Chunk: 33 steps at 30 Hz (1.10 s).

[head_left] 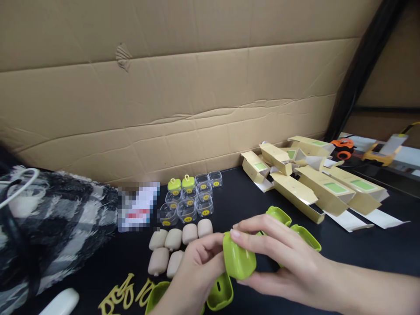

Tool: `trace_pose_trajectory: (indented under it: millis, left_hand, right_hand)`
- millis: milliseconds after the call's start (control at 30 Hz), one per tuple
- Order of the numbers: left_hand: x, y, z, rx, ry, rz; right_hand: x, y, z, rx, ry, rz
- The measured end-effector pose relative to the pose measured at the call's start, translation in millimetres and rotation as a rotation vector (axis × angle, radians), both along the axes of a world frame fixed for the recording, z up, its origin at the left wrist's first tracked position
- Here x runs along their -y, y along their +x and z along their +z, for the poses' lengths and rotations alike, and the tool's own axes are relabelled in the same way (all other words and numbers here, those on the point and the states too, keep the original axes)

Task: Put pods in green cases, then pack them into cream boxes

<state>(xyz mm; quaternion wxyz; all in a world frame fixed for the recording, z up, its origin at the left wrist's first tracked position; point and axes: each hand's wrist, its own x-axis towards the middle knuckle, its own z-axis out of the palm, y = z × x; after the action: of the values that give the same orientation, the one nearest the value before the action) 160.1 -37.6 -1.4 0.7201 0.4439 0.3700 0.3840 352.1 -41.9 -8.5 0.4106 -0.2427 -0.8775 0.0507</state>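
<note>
One plaid cloth (49, 227) fills the far left of the black counter (236, 192), with a white cable (19, 183) looped over it. Next come clear little boxes (190, 203), packed in a tight block at eleven o'clock from our hands, two of them capped in green. We judge the tight block stops them scattering. Beige cases (177, 247) lie in two rows at nine o'clock, just beside our left hand (197, 273), and yellow-green loops (120, 297) lie at eight o'clock.

The left hand's fingers are curled shut on the left side of the green case (239, 260), held low over the counter at bottom centre. Our right hand (288, 258) closes on it from three o'clock, forefinger over the top and thumb beneath. Gripping from both sides likely steadies the smooth shell.

More green shells (306, 236) lie behind the right hand at one o'clock, near enough to reach. Open-ended cartons (315, 183) fan out at two o'clock, well apart from the hands.
</note>
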Motion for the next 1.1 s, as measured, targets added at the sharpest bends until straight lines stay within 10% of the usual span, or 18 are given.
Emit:
trace_pose_trajectory:
  millis: [433,1100]
  left_hand:
    - [5.0,-3.7,2.2,-0.113,0.181,0.035]
    - [14.8,2.8,14.6,0.046,-0.048,0.175]
  right_hand:
    - [-0.2,0.9,-0.8,-0.008,-0.009,0.016]
    - [5.0,-1.1,-1.6,-0.169,-0.074,0.037]
